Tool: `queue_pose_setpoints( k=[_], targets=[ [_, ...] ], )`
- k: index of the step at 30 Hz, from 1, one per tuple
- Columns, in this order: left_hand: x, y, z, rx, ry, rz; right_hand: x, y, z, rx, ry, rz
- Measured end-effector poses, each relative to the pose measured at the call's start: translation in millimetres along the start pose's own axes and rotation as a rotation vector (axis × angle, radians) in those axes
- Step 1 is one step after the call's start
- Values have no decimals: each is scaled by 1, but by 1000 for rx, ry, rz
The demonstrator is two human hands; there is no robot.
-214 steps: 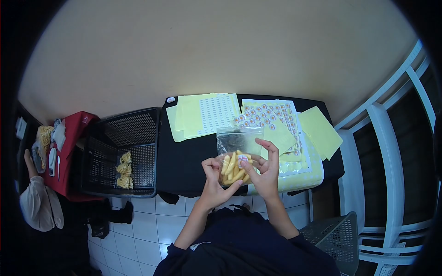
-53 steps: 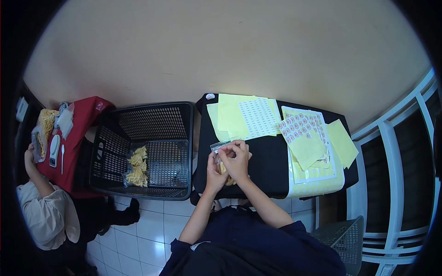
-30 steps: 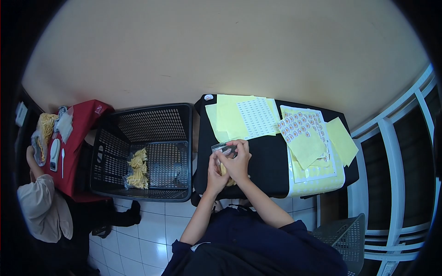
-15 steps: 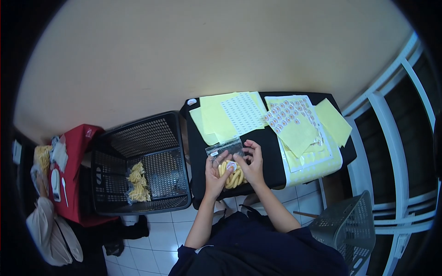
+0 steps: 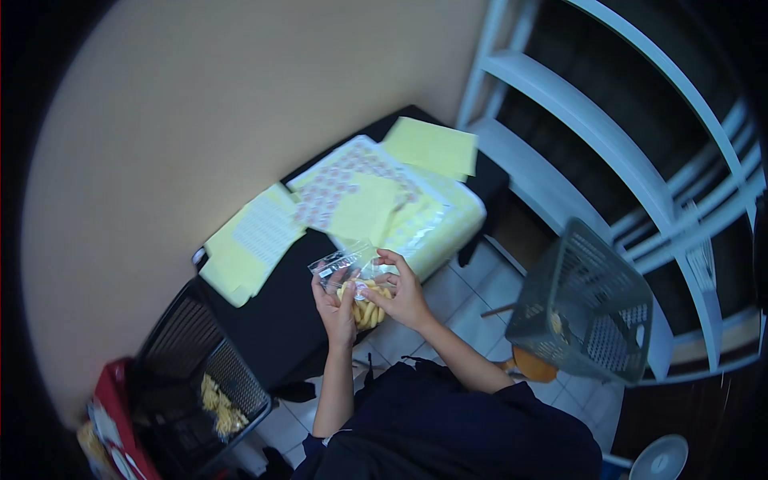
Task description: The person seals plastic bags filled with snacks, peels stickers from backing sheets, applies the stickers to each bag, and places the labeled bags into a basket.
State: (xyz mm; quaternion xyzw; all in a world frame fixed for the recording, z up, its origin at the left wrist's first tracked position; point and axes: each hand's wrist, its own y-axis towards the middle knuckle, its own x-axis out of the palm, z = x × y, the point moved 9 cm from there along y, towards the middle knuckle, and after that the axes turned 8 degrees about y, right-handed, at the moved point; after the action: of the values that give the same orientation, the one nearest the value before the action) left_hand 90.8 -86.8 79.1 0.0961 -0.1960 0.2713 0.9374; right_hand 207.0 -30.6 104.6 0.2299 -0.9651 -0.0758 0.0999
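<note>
A clear zip bag of pale yellow, finger-shaped snack pieces (image 5: 368, 316) is held up between my two hands, in front of the near edge of the black-covered table. It carries a round label (image 5: 359, 291) on its front and a small white tag near the top. My left hand (image 5: 334, 310) grips the bag's left side, thumb on the front near the label. My right hand (image 5: 406, 298) holds the other side, its thumb also at the label and its forefinger raised. The fingers behind the bag are partly hidden.
Yellow sheets with small printed labels (image 5: 268, 228) and round-sticker sheets (image 5: 344, 172) lie on the black table (image 5: 276, 320). At lower left a black crate (image 5: 168, 336) holds bagged snacks (image 5: 220, 408). A grey-green basket (image 5: 592, 296) stands right, beside white railings (image 5: 592, 104).
The view has swung to the right, bringing the grey-green basket and railings further in; the other person has left view. Both hands still hold the bag, thumbs at the label.
</note>
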Motion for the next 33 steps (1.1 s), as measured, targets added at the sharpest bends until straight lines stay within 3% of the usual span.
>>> queue_pose_setpoints(
  k=[7, 9, 12, 14, 16, 18, 20, 21, 23, 26, 33],
  targets=[
    [159, -51, -82, -152, 31, -317, -173, -64, -24, 51, 68, 243],
    [201, -74, -103, -92, 199, -558, -239, -97, -23, 28, 46, 445],
    [233, -96, -127, -181, 267, -613, -361, -156, -27, -216, 60, 796],
    [245, -106, -142, -255, 265, -604, -436, -199, -38, -155, 17, 1054],
    [250, -111, -156, -327, 279, -576, -502, -239, -36, -157, -198, 1149],
    [252, -113, -162, -351, 286, -546, -572, -284, 10, -16, -166, 1312],
    [246, -116, -169, -384, 293, -479, -628, -324, 61, 383, -369, 1364],
    [240, -117, -172, -387, 296, -464, -647, -337, 80, 392, -372, 1350],
    [226, -117, -180, -433, 309, -431, -667, -364, 119, 790, -555, 1277],
    [210, -114, -173, -430, 343, -362, -655, -377, 116, 788, -522, 1377],
    [169, -107, -165, -403, 356, -195, -665, -376, 141, 844, -493, 1297]
  ],
)
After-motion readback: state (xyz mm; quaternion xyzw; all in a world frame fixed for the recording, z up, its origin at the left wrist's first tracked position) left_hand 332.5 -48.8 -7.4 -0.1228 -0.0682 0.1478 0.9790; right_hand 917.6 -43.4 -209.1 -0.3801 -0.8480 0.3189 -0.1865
